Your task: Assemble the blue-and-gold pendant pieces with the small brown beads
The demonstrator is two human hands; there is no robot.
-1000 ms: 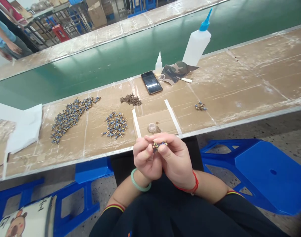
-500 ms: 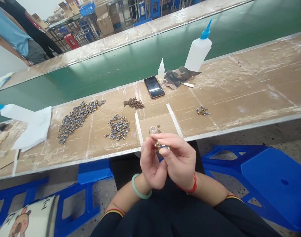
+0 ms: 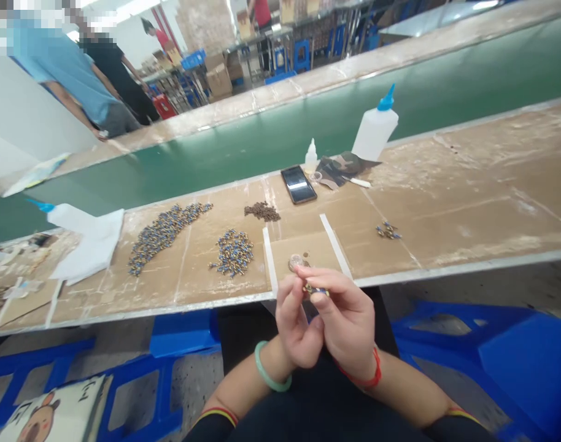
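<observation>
Dark top (image 3: 303,408); 2 sleeves (image 3: 211,428) edged red-yellow; pale green bangle (image 3: 262,370), left wrist (image 3: 278,360); red bracelet (image 3: 377,368), right wrist (image 3: 362,363).

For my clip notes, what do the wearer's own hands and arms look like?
The left hand and right hand are gloveless. A pale green bangle is worn on the left, a red cord bracelet on the right. The dark sleeves end in red and yellow trim.

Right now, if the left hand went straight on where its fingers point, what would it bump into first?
Probably the right hand: its fingertips seem to lie just ahead of the left hand. Beyond them, in the picture, is a small round container; depth is hard to judge.
</observation>
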